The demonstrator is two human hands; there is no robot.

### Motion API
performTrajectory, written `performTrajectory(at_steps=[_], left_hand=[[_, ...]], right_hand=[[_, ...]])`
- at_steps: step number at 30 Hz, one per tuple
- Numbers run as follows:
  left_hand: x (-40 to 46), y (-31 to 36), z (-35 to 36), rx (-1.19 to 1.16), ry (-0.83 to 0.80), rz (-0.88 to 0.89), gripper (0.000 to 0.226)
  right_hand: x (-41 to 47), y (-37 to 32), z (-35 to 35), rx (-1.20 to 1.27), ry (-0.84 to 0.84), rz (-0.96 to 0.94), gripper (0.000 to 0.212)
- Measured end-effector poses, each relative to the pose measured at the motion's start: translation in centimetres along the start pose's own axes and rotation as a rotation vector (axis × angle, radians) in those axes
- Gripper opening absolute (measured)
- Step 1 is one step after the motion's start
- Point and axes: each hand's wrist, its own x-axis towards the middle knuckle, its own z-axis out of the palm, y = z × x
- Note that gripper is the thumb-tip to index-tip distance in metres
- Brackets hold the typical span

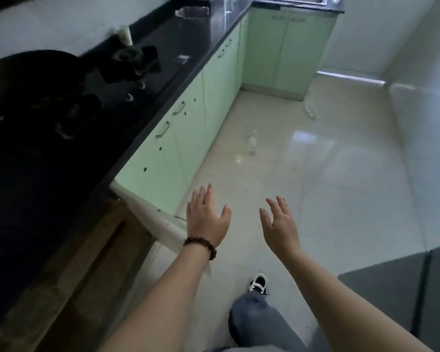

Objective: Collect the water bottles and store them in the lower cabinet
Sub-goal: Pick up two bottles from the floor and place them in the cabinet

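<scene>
Water bottle [252, 144] standing upright on floor [341, 174], long axis vertical, near lower cabinet [188, 138] front. Left hand [206, 219], right hand [280, 222] both reaching forward, fingers spread, holding nothing. Bottle lying well ahead; right hand looking marginally nearer.

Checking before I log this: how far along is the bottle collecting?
Nothing looks done yet. Both the left hand and right hand are open and empty. One bottle stands on the floor, another lies farther off. The lower cabinet doors look closed.
</scene>
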Motion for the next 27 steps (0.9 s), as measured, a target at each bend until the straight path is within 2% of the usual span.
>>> performTrajectory(at_steps=[4, 7, 11, 18, 27], left_hand=[[4.5, 4.7, 3.3, 0.008, -0.04, 0.083, 0.077], [9.5, 7.4, 5.8, 0.022, -0.066, 0.115, 0.07], [17.1, 11.3, 8.3, 0.048, -0.057, 0.086, 0.075], [28.1, 18.5, 11.3, 0.044, -0.041, 0.075, 0.066], [42.0, 21.2, 14.8, 0.04, -0.054, 0.021, 0.066]], right_hand=[[4.6, 2.7, -2.7, 0.029, 0.067, 0.062, 0.046], [9.9, 4.1, -4.3, 0.059, 0.083, 0.097, 0.046], [18.1, 5.2, -7.1, 0.098, 0.066, 0.107, 0.048], [31.1, 6.8, -12.7, 0.085, 0.08, 0.117, 0.049], [46.5, 6.2, -11.8, 0.08, 0.019, 0.11, 0.048]])
